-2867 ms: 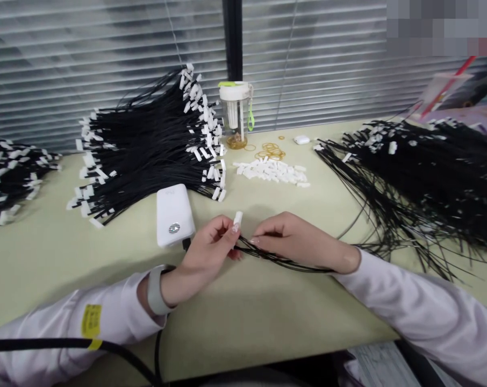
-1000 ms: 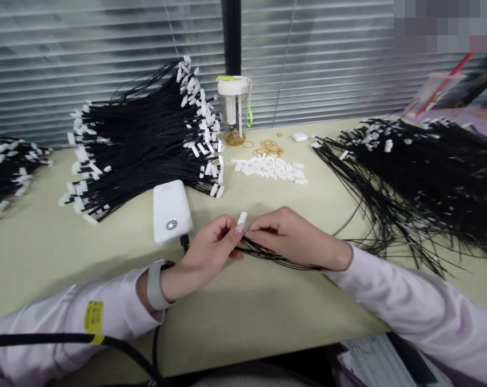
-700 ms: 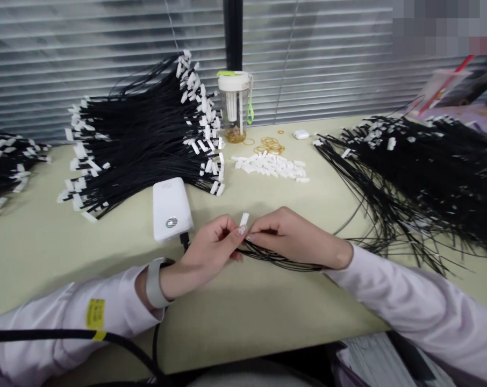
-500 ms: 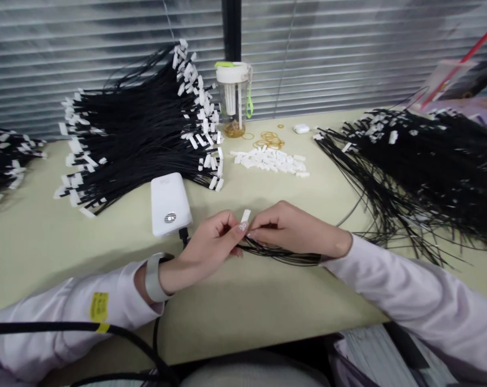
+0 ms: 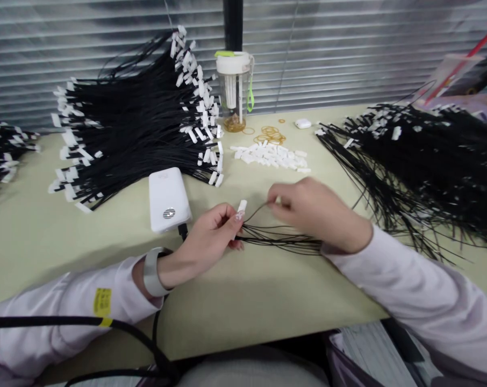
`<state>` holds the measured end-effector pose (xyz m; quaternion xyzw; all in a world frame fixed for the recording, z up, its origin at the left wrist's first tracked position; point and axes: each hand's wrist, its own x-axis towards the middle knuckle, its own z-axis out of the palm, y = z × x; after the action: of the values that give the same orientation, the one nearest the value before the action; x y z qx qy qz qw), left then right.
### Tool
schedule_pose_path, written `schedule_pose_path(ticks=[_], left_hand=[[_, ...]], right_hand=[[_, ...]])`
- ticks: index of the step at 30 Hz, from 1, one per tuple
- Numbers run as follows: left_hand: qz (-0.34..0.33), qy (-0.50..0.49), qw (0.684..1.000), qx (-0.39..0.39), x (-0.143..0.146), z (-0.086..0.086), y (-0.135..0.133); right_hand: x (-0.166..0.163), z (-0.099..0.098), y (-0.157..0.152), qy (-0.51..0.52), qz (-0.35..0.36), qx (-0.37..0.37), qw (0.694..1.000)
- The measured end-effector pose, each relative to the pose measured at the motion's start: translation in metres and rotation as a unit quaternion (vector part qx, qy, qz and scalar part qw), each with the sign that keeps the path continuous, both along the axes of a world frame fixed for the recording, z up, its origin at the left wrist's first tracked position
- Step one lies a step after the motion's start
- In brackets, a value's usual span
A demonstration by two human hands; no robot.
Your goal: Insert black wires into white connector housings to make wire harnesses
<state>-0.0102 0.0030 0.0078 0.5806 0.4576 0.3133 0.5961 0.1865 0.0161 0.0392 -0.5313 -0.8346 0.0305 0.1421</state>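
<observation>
My left hand (image 5: 217, 228) pinches a small white connector (image 5: 242, 206) between thumb and fingers, near the middle of the table. Several thin black wires (image 5: 284, 244) run rightward from that hand and pass under my right wrist. My right hand (image 5: 314, 207), smeared a little by motion, is closed on one thin wire (image 5: 255, 213) that curves up from the connector in my left hand. Behind the hands lies a pile of loose white connectors (image 5: 270, 156).
Black wires with white connectors (image 5: 134, 118) are stacked at left. More black wires (image 5: 429, 172) lie at right. A white power bank (image 5: 170, 199), a clear bottle (image 5: 233, 91), rubber bands (image 5: 271, 134) and a white case (image 5: 302, 123) stand around. A thick black cable (image 5: 66, 322) crosses my left sleeve.
My right hand has moved right and up, away from my left hand, drawing one wire out from the rest. My left hand still grips the white connector.
</observation>
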Motion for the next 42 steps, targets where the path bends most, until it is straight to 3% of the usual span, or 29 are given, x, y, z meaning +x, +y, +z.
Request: schedule_pose_path(ticks=[3, 5, 9, 11, 13, 15, 19, 21, 23, 27, 42], left_hand=[[0.006, -0.012, 1.000, -0.010, 0.000, 0.001, 0.000], [0.007, -0.014, 1.000, -0.011, 0.001, 0.001, 0.000], [0.014, -0.023, 0.999, -0.024, 0.000, 0.002, -0.001], [0.016, -0.035, 0.999, -0.032, 0.000, 0.001, 0.000], [0.019, -0.061, 0.997, -0.040, -0.001, -0.001, 0.000], [0.027, -0.094, 0.994, -0.049, -0.001, -0.003, 0.001], [0.044, -0.134, 0.988, -0.060, 0.000, -0.004, 0.002], [0.048, -0.138, 0.987, -0.060, 0.000, -0.004, 0.002], [0.050, -0.138, 0.987, -0.060, 0.000, -0.003, 0.002], [0.052, -0.141, 0.987, -0.062, 0.000, -0.002, 0.002], [0.059, -0.159, 0.983, -0.066, -0.001, -0.004, 0.002]], right_hand=[[0.026, 0.006, 0.017, 0.151, -0.133, 0.119, 0.972], [0.042, 0.010, 0.029, 0.327, -0.167, 0.160, 0.917], [0.056, 0.021, 0.042, 0.602, -0.158, 0.134, 0.771], [0.052, 0.026, 0.039, 0.662, -0.162, 0.093, 0.726], [0.043, 0.027, 0.032, 0.688, -0.155, 0.031, 0.708], [0.029, 0.022, 0.023, 0.666, -0.131, -0.020, 0.734], [-0.001, 0.001, 0.005, 0.484, -0.058, -0.050, 0.872], [-0.013, -0.008, -0.002, 0.384, -0.017, -0.038, 0.923], [-0.019, -0.013, -0.007, 0.300, 0.012, 0.006, 0.954], [-0.022, -0.014, -0.011, 0.244, 0.022, 0.058, 0.968], [-0.015, -0.007, -0.011, 0.257, 0.047, 0.023, 0.965]])
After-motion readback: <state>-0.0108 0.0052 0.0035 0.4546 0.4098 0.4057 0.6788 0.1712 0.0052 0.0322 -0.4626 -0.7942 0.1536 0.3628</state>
